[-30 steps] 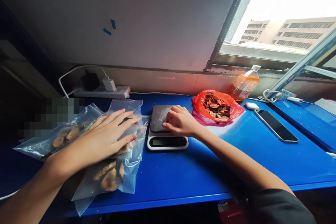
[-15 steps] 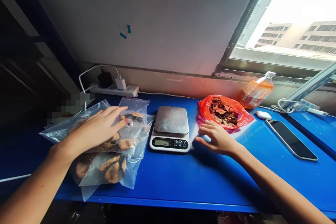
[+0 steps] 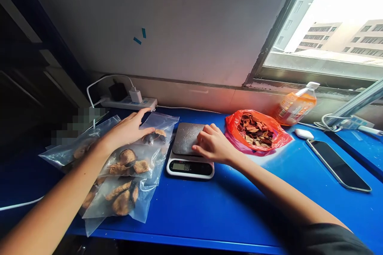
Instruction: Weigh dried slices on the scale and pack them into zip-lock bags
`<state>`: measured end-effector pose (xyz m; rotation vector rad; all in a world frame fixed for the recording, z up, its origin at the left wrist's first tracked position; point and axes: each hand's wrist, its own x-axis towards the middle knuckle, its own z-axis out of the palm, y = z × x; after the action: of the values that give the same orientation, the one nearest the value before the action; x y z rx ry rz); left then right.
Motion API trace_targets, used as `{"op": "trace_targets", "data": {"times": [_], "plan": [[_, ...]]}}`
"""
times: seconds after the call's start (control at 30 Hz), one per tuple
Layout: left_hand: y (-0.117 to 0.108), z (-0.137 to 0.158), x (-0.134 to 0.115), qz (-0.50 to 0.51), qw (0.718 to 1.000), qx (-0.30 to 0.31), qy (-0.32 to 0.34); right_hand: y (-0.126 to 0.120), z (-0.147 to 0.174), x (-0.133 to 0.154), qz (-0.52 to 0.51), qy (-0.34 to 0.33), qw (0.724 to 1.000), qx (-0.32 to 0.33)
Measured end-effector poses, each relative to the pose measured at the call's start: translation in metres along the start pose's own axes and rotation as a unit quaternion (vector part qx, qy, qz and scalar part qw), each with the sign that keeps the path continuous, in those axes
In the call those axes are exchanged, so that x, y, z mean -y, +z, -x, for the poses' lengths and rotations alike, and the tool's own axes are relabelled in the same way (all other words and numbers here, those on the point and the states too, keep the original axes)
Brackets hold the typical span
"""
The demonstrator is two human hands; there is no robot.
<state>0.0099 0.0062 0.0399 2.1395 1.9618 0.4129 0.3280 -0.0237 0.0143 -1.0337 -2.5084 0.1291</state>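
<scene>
My left hand (image 3: 127, 129) reaches over a pile of clear zip bags (image 3: 136, 203) holding brown dried slices. Its thumb and fingers are spread at the top bag (image 3: 163, 121), near the bag's upper edge; I cannot tell whether they touch it. Over the right part of the kitchen scale's metal plate (image 3: 184, 139) hovers my right hand (image 3: 212, 143), fingers loosely curled and thumb apart, with nothing seen in it. The scale's display (image 3: 182, 167) reads zeros, and its buttons are in shadow. To the right, a red plastic bag (image 3: 235, 121) lies open around dried reddish-brown slices (image 3: 255, 129).
An orange drink bottle (image 3: 297, 105) leans behind the red bag. A phone (image 3: 339, 163) and a white earbud case (image 3: 303, 134) lie at the right. A power strip (image 3: 146, 103) with a charger (image 3: 135, 95) sits against the wall. The blue table (image 3: 233, 211) ends in front.
My right hand has moved left from beside the red bag to over the scale plate. My left hand has shifted towards the upper edge of the top bag. The view has shifted slightly.
</scene>
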Motion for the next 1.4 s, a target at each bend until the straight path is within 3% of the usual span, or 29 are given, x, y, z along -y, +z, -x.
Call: {"op": "trace_targets", "data": {"times": [0.1,0.27,0.43,0.5,0.57,0.67,0.73,0.9,1.07,1.4], "plan": [[0.004,0.009,0.009,0.047,0.999,-0.008,-0.022,0.001,0.003,-0.006,0.002,-0.038,0.999,0.03],[0.014,0.014,0.02,0.123,0.992,-0.015,-0.029,0.001,-0.003,-0.003,0.014,-0.035,0.999,0.006],[0.014,0.02,0.014,0.205,0.969,-0.134,0.031,-0.004,0.006,0.023,-0.002,-0.142,0.989,0.041],[0.011,0.024,0.012,0.204,0.963,-0.166,0.047,-0.008,0.022,0.025,-0.035,-0.122,0.992,0.026],[0.007,0.026,0.012,0.163,0.969,-0.175,0.062,-0.011,0.042,0.019,-0.059,-0.059,0.996,-0.023],[0.003,0.028,0.011,0.104,0.978,-0.167,0.072,-0.009,0.065,0.004,-0.078,0.036,0.994,-0.07],[0.002,0.029,0.01,0.089,0.982,-0.154,0.061,-0.007,0.071,-0.004,-0.085,0.057,0.993,-0.056],[0.003,0.027,0.011,0.021,0.996,-0.088,-0.023,-0.005,0.06,-0.008,-0.072,0.053,0.995,0.052],[0.006,0.022,0.019,-0.013,0.997,-0.006,-0.077,-0.003,0.055,-0.009,-0.051,0.069,0.993,0.076],[0.006,0.025,0.013,0.065,0.993,-0.02,-0.095,-0.001,0.058,-0.016,-0.096,0.066,0.99,0.083]]}}
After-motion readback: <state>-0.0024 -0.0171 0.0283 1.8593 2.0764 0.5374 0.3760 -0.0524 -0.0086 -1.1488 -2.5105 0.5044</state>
